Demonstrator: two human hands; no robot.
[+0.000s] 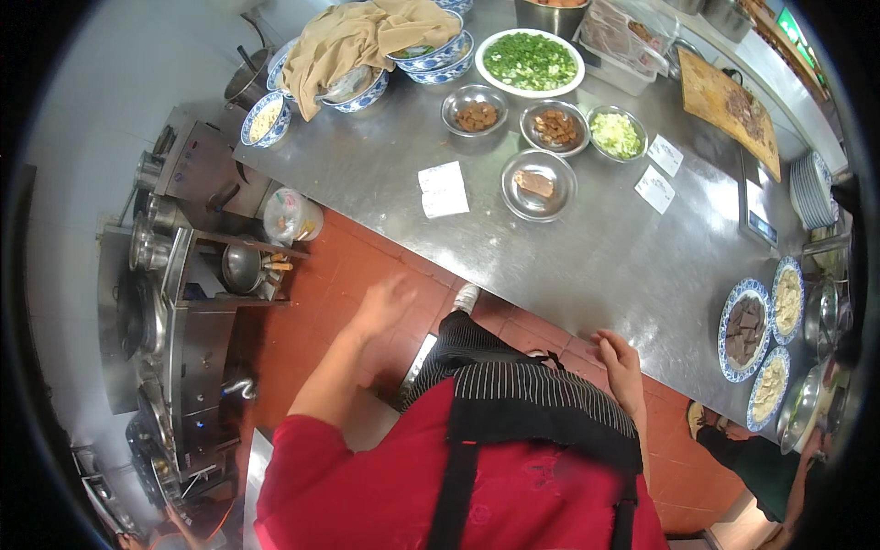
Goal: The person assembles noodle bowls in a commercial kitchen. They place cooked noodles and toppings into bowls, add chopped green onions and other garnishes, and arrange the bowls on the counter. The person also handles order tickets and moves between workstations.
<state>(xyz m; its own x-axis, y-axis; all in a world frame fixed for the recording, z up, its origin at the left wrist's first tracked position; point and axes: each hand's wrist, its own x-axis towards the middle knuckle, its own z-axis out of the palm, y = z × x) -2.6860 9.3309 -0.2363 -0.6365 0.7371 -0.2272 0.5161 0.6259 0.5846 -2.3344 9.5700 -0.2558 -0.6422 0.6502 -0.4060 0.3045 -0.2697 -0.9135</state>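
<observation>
In the head view, the right hand [620, 359] is by the worktop's [596, 261] near edge, fingers loosely curled, a little apart, nothing seen in them. The left hand [382, 307] (blurred, so I cannot tell whether its fingers are apart) is short of that edge. The larger paper [444, 192] lies on the worktop's near side, ahead and slightly right of the left hand, the nearer one; almost square, it shows no clear long axis.

Left head-worn fisheye, facing down, well above the hands [620, 354]
</observation>
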